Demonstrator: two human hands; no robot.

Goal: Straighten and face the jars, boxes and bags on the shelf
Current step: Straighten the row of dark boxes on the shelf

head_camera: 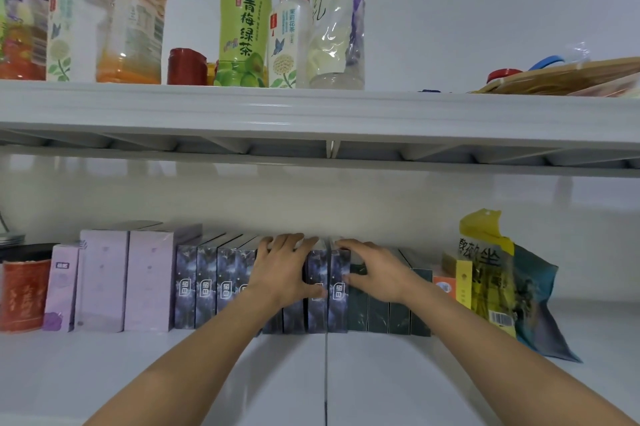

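A row of upright dark blue starry boxes (207,290) stands on the lower shelf (173,373), with dark green boxes (377,311) to their right. My left hand (282,269) curls over the tops of the middle blue boxes, its thumb on their front. My right hand (377,273) grips the blue boxes (337,304) at the row's right end, fingers over their tops and thumb on the front. Pale purple boxes (147,280) stand further left, beside a red jar (22,294). Yellow and blue bags (498,283) lean at the right.
The upper shelf (311,110) overhangs close above my hands and carries several drink bottles (244,20) and a small red jar (185,67). A flat wooden tray (568,77) lies at its right. An orange box (445,282) stands between the green boxes and the bags.
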